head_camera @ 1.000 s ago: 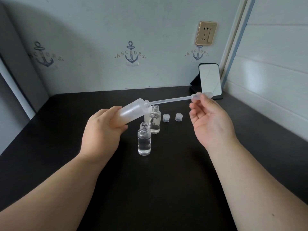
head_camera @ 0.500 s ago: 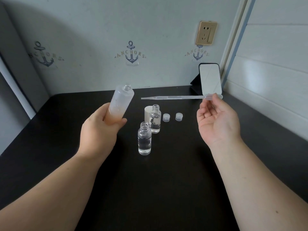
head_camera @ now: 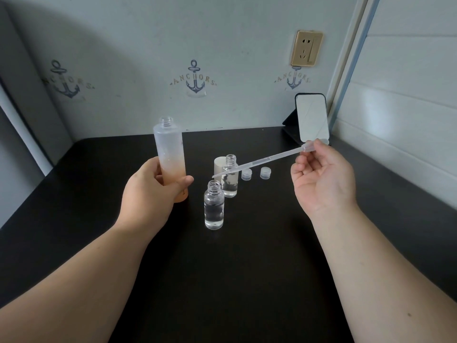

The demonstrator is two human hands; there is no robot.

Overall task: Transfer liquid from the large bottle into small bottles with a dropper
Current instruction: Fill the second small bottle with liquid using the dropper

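**Loaded dropper on its way to the near small bottle**

Your left hand (head_camera: 150,191) had a wrapped grip on the large bottle (head_camera: 170,157), upright above the worktop (head_camera: 247,280). Your right hand (head_camera: 324,179) pinched the dropper (head_camera: 259,161) at its bulb, tip slanting down over the two open small bottles (head_camera: 214,206). To do this well, you needed steady bulb pressure until the tip sat inside one neck, probably the nearer, then a slow squeeze. The loose caps (head_camera: 256,173) lay just beside them.
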